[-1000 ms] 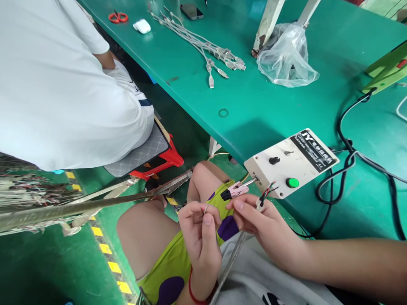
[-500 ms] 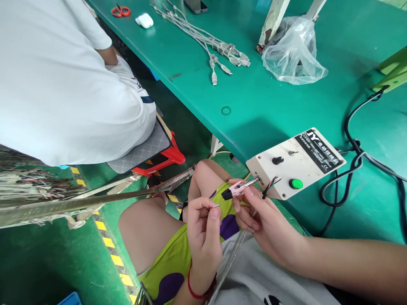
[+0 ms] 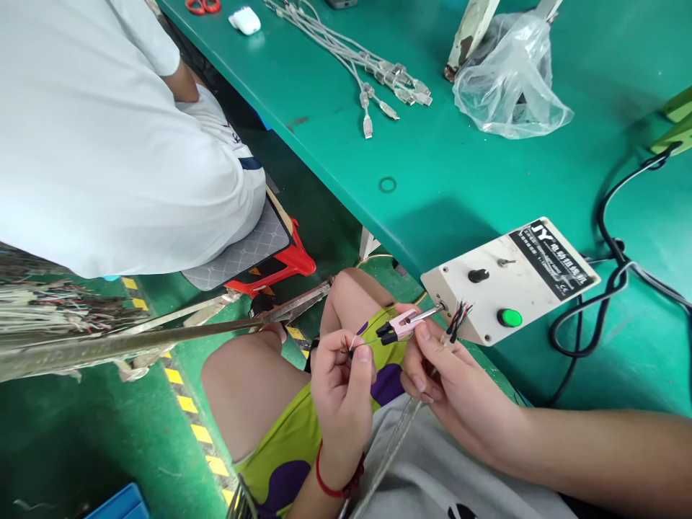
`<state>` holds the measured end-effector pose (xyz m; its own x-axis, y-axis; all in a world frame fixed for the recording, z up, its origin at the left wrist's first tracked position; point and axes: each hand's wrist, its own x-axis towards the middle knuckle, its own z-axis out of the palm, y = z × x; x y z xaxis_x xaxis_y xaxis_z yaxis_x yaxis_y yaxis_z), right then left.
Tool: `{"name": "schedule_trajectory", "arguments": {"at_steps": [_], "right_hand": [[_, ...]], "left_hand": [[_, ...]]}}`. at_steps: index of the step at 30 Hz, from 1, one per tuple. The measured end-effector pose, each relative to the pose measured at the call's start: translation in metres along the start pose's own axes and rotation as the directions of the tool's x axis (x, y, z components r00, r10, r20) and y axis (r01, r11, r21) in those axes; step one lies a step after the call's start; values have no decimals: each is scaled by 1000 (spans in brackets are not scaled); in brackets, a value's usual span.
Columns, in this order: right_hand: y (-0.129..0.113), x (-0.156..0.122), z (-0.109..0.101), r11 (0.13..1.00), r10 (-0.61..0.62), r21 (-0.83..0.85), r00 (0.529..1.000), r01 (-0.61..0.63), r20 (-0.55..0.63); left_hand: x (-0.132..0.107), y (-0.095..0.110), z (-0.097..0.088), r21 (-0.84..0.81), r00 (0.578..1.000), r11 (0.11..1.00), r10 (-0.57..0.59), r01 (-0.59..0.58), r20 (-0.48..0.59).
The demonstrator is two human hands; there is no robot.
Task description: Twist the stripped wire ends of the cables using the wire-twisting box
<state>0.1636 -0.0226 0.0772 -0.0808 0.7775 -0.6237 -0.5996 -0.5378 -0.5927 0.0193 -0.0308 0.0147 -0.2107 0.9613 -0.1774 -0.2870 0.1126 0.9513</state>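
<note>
My left hand [image 3: 343,382] is closed, pinching the thin red, white and dark wires [image 3: 350,344] of a cable end. A fine strand runs from its fingertips toward the black jaws of a pink clip [image 3: 405,326]. That clip sits on a metal shaft [image 3: 432,311] coming out of a white JY control box [image 3: 470,299]; its jaws stand apart. My right hand [image 3: 454,375] is closed with its fingertips at the clip's back end. It also holds a grey cable, whose black, red and white wire ends [image 3: 459,317] stick up above the fingers.
On the green table [image 3: 324,144] lie several grey USB cables [image 3: 373,72], a clear plastic bag [image 3: 511,94], a white case [image 3: 245,21] and red-handled scissors [image 3: 202,6]. Black cords [image 3: 605,288] curl right of the box. A person in white [image 3: 108,144] sits at left, near bundled wires [image 3: 65,310].
The clip's jaws have opened. My left hand has shifted slightly left and down, with the strand now stretched toward the clip. The whole view has shifted a little.
</note>
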Motion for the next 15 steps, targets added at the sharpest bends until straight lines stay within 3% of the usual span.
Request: {"name": "schedule_trajectory", "arguments": {"at_steps": [15], "right_hand": [[0, 1, -3, 997, 1, -75, 1000, 0, 4]], "left_hand": [[1, -3, 3, 121, 999, 992, 30, -27, -22]]}}
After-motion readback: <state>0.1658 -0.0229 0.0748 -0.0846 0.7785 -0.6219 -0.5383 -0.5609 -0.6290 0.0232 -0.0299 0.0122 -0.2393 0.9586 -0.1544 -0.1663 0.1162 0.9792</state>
